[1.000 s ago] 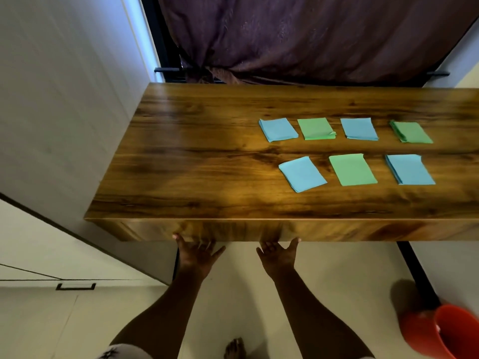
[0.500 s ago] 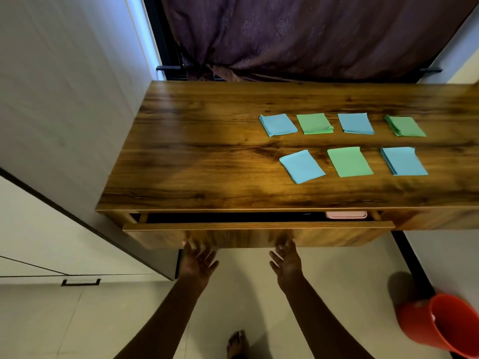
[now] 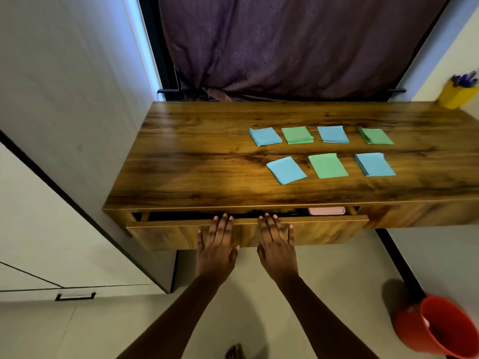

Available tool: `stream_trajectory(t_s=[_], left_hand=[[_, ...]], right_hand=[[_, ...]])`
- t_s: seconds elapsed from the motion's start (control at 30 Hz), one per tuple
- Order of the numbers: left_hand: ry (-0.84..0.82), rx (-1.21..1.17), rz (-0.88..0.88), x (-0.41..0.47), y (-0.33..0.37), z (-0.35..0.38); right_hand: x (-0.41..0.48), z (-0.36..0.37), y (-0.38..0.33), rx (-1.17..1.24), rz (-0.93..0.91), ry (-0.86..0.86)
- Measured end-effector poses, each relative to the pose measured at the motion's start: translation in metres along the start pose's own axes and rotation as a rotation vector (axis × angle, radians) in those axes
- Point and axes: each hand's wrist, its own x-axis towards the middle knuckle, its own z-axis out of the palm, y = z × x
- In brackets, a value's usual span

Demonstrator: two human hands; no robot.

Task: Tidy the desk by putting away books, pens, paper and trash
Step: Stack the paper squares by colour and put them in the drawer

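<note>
So the paper stacks (image 3: pixel 328 165) are all on the right half of the desk (image 3: pixel 194 156). There are seven, blue and green, four in the back row and three in front. None are put away yet, so paper-wise I'd say this job has barely started.

Each stack is a small rectangle with its long axis running roughly front to back across the desk. The front-left blue stack (image 3: pixel 286 170) sits a bit skewed, its far end leaning left.

The drawer (image 3: pixel 168 233) under the desktop is open a crack, with a pink thing (image 3: pixel 326 211) showing inside at the right. The left hand (image 3: pixel 217 244) and right hand (image 3: pixel 277 244) lie flat on the drawer front, side by side. Their fingers are straight with the tips at the top edge, grasping nothing.

The pens (image 3: pixel 465 80) stand in a yellow cup (image 3: pixel 456 95) at the far right corner, so that bit looks done. A red bin (image 3: pixel 440 330) sits on the floor to the right, probably for trash. I can't spot any books.
</note>
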Motion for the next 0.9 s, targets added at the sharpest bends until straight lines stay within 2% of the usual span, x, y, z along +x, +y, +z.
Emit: stream_trajectory(t_s=[0.23,0.5,0.9], left_hand=[[-0.04,0.093,-0.008,-0.023,0.006,-0.009],[0.014,0.067,-0.051,-0.081,0.026,-0.001],[0.007,0.048,-0.047,-0.169,0.045,-0.008]], right_hand=[[-0.02,-0.016,-0.003,0.019,0.025,-0.085],[-0.08,-0.015,-0.007,0.065,0.0,-0.064],[-0.169,-0.031,-0.018,0.121,0.015,-0.089]])
